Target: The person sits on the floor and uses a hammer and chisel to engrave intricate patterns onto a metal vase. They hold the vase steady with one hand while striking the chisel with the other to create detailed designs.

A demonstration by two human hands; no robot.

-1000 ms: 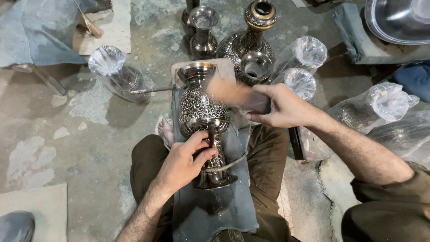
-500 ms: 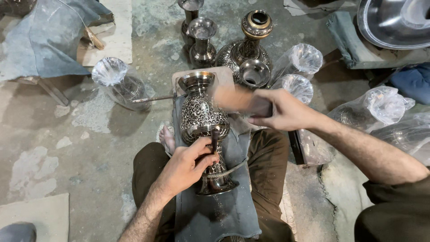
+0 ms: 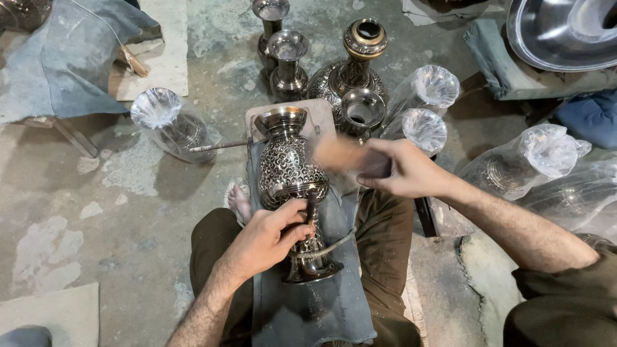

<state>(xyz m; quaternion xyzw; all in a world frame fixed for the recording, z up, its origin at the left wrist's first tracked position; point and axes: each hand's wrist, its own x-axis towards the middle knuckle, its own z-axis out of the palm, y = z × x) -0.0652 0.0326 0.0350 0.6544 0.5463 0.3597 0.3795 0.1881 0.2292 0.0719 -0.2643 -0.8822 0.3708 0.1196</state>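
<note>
Five bare metal vases are showing: one engraved vase lying across the lap, four standing beyond it. Five plastic-wrapped vases are lying around, one at left, four at right.

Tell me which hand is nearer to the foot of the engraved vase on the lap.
Left. The left hand grips the engraved vase at its narrow stem, just above the foot. The right hand is up beside the vase's body, holding a blurred tool.
</note>
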